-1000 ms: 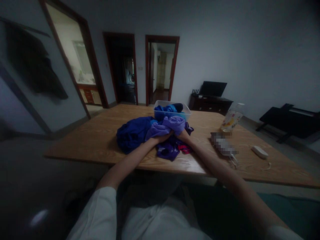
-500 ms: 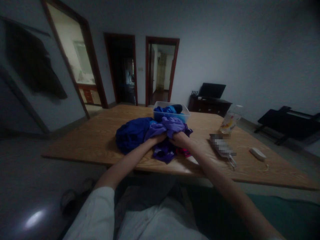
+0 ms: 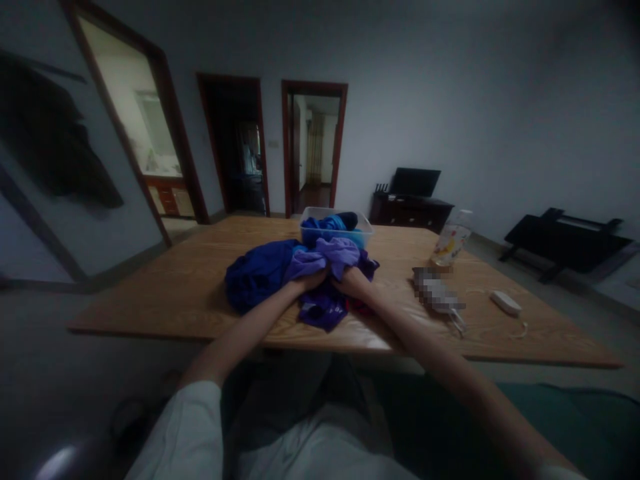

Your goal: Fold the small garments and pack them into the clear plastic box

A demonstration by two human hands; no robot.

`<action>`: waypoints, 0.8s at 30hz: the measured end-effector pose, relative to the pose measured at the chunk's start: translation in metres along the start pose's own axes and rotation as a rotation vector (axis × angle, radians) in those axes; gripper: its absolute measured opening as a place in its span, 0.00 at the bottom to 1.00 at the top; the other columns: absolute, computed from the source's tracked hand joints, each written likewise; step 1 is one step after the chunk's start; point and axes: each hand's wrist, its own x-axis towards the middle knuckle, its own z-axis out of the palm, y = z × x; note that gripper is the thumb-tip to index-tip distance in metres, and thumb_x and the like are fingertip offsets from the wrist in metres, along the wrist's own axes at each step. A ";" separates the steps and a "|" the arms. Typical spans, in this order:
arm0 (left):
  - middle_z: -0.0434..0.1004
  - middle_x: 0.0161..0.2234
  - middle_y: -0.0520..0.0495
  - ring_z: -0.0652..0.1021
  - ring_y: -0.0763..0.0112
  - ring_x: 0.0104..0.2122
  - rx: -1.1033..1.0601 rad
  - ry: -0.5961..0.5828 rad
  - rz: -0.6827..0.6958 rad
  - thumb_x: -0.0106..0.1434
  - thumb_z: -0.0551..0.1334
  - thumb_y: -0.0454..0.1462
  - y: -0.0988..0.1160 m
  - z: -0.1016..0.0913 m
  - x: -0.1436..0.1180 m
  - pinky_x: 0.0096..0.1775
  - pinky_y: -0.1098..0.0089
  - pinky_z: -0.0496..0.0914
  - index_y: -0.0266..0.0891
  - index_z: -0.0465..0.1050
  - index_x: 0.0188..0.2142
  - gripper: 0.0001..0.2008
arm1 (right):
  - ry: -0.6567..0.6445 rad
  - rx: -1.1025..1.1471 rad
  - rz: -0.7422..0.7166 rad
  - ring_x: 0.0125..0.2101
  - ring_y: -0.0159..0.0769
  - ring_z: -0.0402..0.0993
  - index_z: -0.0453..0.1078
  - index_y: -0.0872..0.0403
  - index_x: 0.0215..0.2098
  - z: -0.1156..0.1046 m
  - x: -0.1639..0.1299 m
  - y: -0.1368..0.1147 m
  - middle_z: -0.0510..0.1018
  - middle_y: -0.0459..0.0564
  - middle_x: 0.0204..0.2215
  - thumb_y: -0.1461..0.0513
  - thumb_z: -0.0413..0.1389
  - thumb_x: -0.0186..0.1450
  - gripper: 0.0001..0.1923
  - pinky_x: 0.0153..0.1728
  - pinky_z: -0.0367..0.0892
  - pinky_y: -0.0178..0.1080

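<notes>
Lilac cloth (image 3: 337, 250), soft & thin-looking, sits bunched on top of the pile right at our hands, just past the fingers. It's all rumpled: rounded puffs on the R, a looser fold trailing L, creases running in toward our grip, no print that we can see. Our L hand (image 3: 315, 279) is closed in on its near edge; our R hand (image 3: 349, 283) is pinched in on the same cloth just beside it, w/ a narrow gap btwn the two. Fingertips mostly hidden in the folds, so can't tell exact finger pos.

Under & nearer than our hands: dark purple cloth (image 3: 323, 312) w/ small white marks, plus a red bit (image 3: 357, 307) below the R wrist. L of our L hand, a big dark blue cloth (image 3: 257, 275) in a heap. Beyond both hands, a clear plastic box (image 3: 369, 231) w/ blue clothes (image 3: 320, 225) inside. Well R of our R hand, on the same wood table (image 3: 145, 310): a clear bottle (image 3: 453, 239), a pixelated item (image 3: 435, 292) & a small white thing (image 3: 506, 303) w/ a cord.
</notes>
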 end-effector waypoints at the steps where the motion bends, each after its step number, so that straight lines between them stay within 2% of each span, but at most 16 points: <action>1: 0.73 0.66 0.39 0.70 0.64 0.68 -0.003 -0.001 0.002 0.79 0.45 0.42 -0.001 0.001 0.000 0.74 0.64 0.54 0.30 0.68 0.63 0.24 | -0.003 0.009 0.007 0.58 0.55 0.76 0.71 0.62 0.64 -0.001 -0.001 0.000 0.81 0.65 0.55 0.58 0.55 0.71 0.26 0.65 0.69 0.53; 4: 0.73 0.66 0.40 0.68 0.65 0.70 -0.019 -0.009 0.001 0.80 0.44 0.43 -0.003 0.001 0.001 0.74 0.64 0.52 0.29 0.67 0.66 0.26 | 0.016 0.026 0.006 0.60 0.55 0.75 0.71 0.64 0.63 -0.003 -0.002 0.000 0.80 0.66 0.57 0.59 0.56 0.70 0.26 0.67 0.67 0.53; 7: 0.78 0.63 0.41 0.70 0.64 0.69 -0.018 -0.022 -0.018 0.79 0.46 0.44 -0.002 -0.002 -0.001 0.74 0.64 0.54 0.33 0.71 0.64 0.25 | 0.044 0.035 -0.005 0.61 0.53 0.74 0.70 0.63 0.64 -0.002 -0.001 -0.001 0.78 0.65 0.60 0.59 0.55 0.71 0.26 0.68 0.65 0.51; 11: 0.79 0.61 0.40 0.72 0.64 0.68 -0.011 -0.037 -0.036 0.77 0.48 0.44 -0.001 -0.004 -0.001 0.73 0.63 0.58 0.34 0.74 0.63 0.26 | 0.029 0.004 0.019 0.59 0.52 0.77 0.72 0.61 0.62 0.003 -0.003 0.000 0.80 0.64 0.56 0.58 0.55 0.72 0.23 0.65 0.69 0.51; 15: 0.79 0.62 0.41 0.75 0.61 0.65 0.010 -0.001 -0.077 0.76 0.51 0.45 -0.007 0.002 0.005 0.72 0.60 0.62 0.37 0.75 0.63 0.25 | 0.050 0.002 0.015 0.60 0.52 0.75 0.71 0.61 0.63 0.011 -0.005 0.002 0.79 0.65 0.58 0.58 0.54 0.72 0.24 0.67 0.66 0.51; 18: 0.75 0.65 0.38 0.75 0.60 0.65 0.055 -0.008 -0.052 0.76 0.51 0.44 -0.013 0.006 0.008 0.73 0.58 0.60 0.34 0.74 0.62 0.25 | 0.049 0.020 0.050 0.57 0.52 0.78 0.72 0.60 0.62 0.016 -0.007 0.003 0.82 0.63 0.54 0.58 0.54 0.72 0.24 0.65 0.69 0.51; 21: 0.71 0.68 0.36 0.72 0.59 0.68 0.079 -0.003 -0.015 0.77 0.49 0.42 -0.013 0.007 0.007 0.74 0.58 0.57 0.29 0.70 0.66 0.27 | 0.043 -0.001 0.074 0.55 0.51 0.79 0.72 0.61 0.62 0.018 -0.010 0.002 0.83 0.63 0.51 0.59 0.55 0.71 0.24 0.64 0.69 0.49; 24: 0.73 0.67 0.38 0.72 0.59 0.68 0.090 0.006 0.008 0.78 0.48 0.41 -0.009 0.004 0.004 0.74 0.58 0.56 0.30 0.69 0.68 0.27 | 0.060 -0.026 0.072 0.55 0.51 0.79 0.71 0.62 0.63 0.018 -0.011 0.000 0.82 0.64 0.52 0.60 0.55 0.71 0.25 0.63 0.70 0.49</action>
